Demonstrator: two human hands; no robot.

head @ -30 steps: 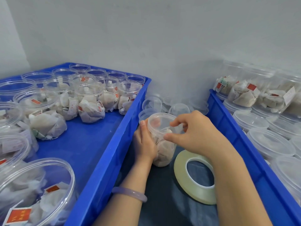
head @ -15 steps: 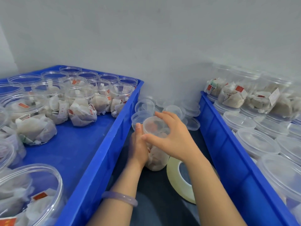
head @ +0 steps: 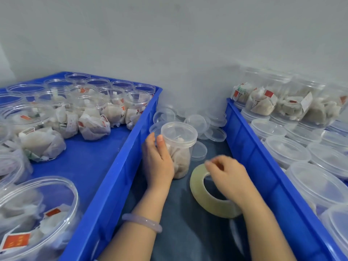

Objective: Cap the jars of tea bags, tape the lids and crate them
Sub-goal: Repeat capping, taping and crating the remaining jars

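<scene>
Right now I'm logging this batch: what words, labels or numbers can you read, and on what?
Nothing here is legible.
Red tag in the nearest left jar: pale marks, too blurred.
White tag, far right: faint marks, too small.
Other red tags: too small.

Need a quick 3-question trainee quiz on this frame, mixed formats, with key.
1. True or false: the jar in the left hand is capped.
2. Fill in: the jars in the left crate are ___ (capped/uncapped).
3. The tape roll is: A in the left crate; B on the dark surface by the right hand; C in the left hand.
Key: 1 true; 2 uncapped; 3 B.
</scene>
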